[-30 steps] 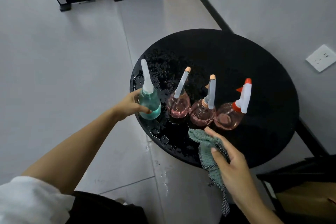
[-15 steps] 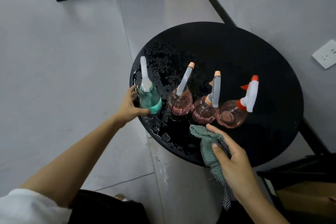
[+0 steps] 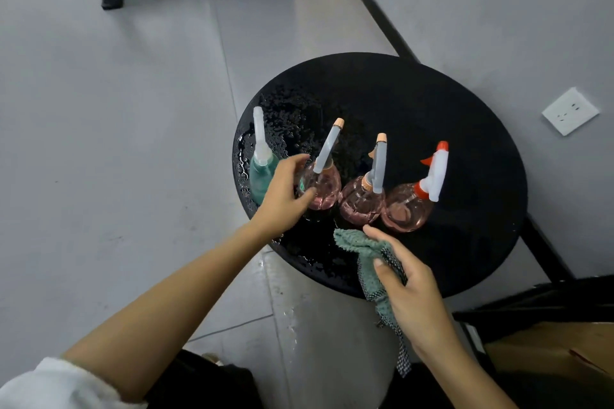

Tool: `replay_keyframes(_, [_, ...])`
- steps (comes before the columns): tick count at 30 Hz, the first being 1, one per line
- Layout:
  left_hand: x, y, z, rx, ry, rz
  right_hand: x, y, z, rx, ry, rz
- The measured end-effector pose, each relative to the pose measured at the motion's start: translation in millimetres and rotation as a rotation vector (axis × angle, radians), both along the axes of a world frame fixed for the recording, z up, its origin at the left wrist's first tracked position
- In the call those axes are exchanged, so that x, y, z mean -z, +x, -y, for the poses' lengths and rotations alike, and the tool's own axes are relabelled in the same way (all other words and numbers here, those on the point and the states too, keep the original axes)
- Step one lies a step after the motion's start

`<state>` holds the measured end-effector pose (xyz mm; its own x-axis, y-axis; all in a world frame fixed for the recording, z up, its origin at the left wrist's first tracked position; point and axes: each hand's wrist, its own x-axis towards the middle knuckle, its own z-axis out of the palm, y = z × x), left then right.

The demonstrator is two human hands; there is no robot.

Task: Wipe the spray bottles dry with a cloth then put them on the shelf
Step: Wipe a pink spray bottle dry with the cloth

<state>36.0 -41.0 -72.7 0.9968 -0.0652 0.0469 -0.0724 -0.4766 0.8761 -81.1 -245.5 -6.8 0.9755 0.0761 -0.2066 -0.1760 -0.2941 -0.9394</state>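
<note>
standing on the wet left side of the round table (image 3: pixel 465 129), the leftmost pink bottle (image 3: pixel 324 191) is clasped by the curled fingers of the left hand (image 3: pixel 282 199), apparently to be lifted for drying. the cloth (image 3: pixel 362 244) is grasped, bunched, in the right hand (image 3: pixel 412 292) over the table's near edge, ready for wiping.

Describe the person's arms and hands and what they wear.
The left hand and right hand are bare: no gloves, rings or watch. The left arm is bare up to a fluffy white sleeve; the right arm shows no sleeve.
</note>
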Motion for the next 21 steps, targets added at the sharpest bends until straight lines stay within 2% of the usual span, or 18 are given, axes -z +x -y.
replay_keyframes(3, [-2, 29, 5, 0.102, 0.008, -0.102, 0, -5, 6, 0.008, -0.014, -0.002])
replay_keyframes(7, [-3, 41, 9, 0.184, -0.099, -0.216, 2, -10, 14, 0.027, -0.001, -0.025])
replay_keyframes(12, [18, 26, 9, 0.106, 0.109, -0.062, 7, -12, 16, 0.038, -0.005, -0.066])
replay_keyframes(14, [28, 18, 5, 0.085, 0.168, -0.06, 9, -11, 15, 0.038, 0.001, -0.072])
replay_keyframes(18, [41, 5, -2, 0.085, 0.159, -0.186, 10, -11, 12, 0.029, 0.017, -0.087])
replay_keyframes(21, [57, 4, -9, 0.128, 0.023, -0.288, 12, -12, 11, 0.035, 0.02, -0.088])
